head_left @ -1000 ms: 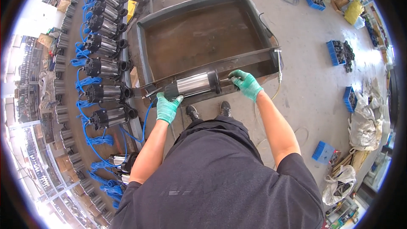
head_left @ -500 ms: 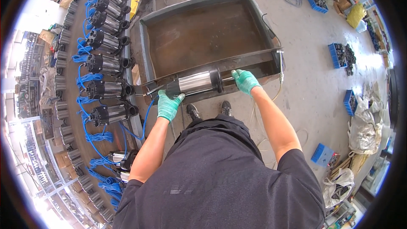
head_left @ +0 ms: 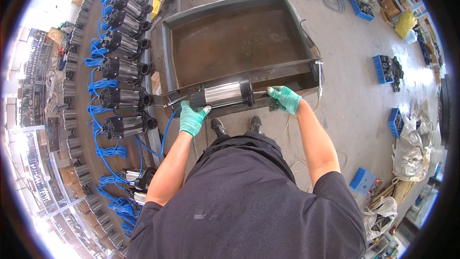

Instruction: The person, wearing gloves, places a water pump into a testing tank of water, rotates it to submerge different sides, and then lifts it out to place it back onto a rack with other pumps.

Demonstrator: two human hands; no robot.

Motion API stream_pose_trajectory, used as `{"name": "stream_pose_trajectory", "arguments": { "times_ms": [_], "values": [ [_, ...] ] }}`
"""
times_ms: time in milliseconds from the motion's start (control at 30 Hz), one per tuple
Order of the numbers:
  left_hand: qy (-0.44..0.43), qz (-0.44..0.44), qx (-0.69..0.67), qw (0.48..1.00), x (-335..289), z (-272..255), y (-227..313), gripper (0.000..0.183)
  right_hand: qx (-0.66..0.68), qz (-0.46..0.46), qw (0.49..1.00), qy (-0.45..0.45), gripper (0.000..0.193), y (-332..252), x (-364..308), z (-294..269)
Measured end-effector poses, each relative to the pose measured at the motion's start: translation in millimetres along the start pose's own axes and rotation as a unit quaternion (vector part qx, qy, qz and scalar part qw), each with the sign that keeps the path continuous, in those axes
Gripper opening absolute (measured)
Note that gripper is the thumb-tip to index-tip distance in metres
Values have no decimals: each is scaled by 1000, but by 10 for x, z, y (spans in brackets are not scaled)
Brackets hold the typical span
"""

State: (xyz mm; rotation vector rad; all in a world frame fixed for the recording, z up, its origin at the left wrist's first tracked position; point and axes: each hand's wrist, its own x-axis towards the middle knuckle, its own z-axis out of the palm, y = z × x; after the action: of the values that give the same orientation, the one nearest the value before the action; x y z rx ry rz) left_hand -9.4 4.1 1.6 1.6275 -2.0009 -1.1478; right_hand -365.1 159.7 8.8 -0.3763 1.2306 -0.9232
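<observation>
A pump motor with a shiny steel body and black ends lies across the near side of a water-filled metal tank, its long axis running left to right. My left hand, in a green glove, is closed on the black left end, with the thumb toward the steel body. From that end a blue cable runs down to the left. A thin shaft sticks out of the right end. Around its tip the gloved fingers of my right hand are closed; their undersides are partly hidden.
On the left, a long bench carries a row of similar pumps with coiled blue cables. A hose with a metal fitting hangs at the tank's right corner. Blue crates stand on the floor at right.
My right hand has turned around the shaft tip and shifted slightly right and down. The left hand keeps its hold on the motor. The whole view has shifted a little.
</observation>
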Motion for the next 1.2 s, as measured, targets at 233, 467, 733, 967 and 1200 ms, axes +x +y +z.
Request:
{"name": "stream_pose_trajectory", "arguments": {
  "times_ms": [233,467,733,967,1200],
  "values": [
    [-5,-15,-5,1000,-44,-40,152,69,-39,-26,988,146,39,-26,134,187],
    [-5,-13,13,1000,-29,-40,123,68,139,-67,986,71,23,128,159,129],
    [1,6,13,1000,-7,-21,48,72,103,3,977,186,15,11,298,268],
    [-5,-7,0,1000,-11,-20,68,71,126,13,986,104,32,6,198,131],
    [-9,-13,-4,1000,-63,-58,204,68,-244,-82,964,63,44,-106,92,82]
  ]
}}
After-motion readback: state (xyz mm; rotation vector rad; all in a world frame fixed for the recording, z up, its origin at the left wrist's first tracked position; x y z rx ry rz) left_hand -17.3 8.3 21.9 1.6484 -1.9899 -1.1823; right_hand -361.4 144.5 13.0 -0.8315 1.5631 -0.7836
